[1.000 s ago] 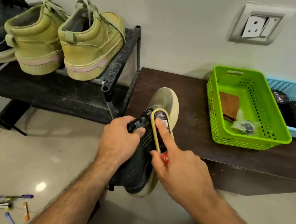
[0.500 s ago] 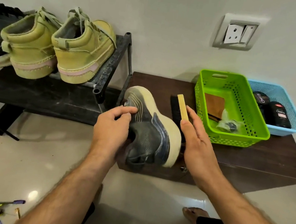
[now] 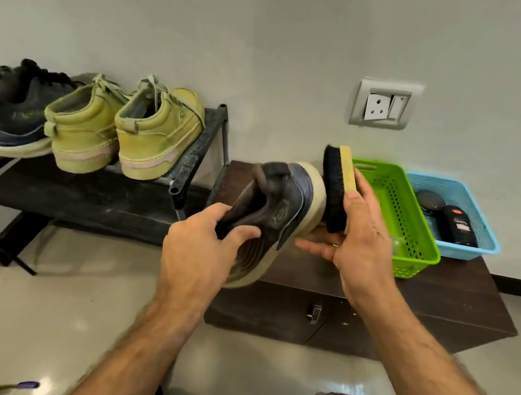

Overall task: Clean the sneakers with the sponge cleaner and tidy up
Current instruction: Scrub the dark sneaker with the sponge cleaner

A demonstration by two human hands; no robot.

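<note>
Head view: at the centre of the frame the left hand (image 3: 202, 249) grips the dark sneaker (image 3: 270, 212) by its heel collar, thumb tucked inside the opening and fingers curled round the outside. A second ago the sneaker lay sole-up against the cabinet with the right forefinger resting on a yellow-rimmed object over it; half a second ago it was turned on its side; now it is lifted clear of the cabinet (image 3: 439, 287) and tipped so the pale sole faces right. The right hand (image 3: 359, 243) has swapped what it works with: it now grasps a brush (image 3: 335, 187) by its wooden back, thumb along one edge and fingers wrapped underneath, with the black bristles touching the sole's side wall, just right of centre.

The likely meaning is that scrubbing of the sole edge is under way or about to start, so the cleaning is in an early stage.

At upper left, the yellow-green shoes (image 3: 122, 132) and a black shoe (image 3: 12, 108) sit on the rack (image 3: 191, 161), apparently untouched. At right, the green basket (image 3: 415, 217) and the blue basket (image 3: 479, 239), holding dark bottles, stand side by side on the cabinet; tidying up is not yet done
</note>
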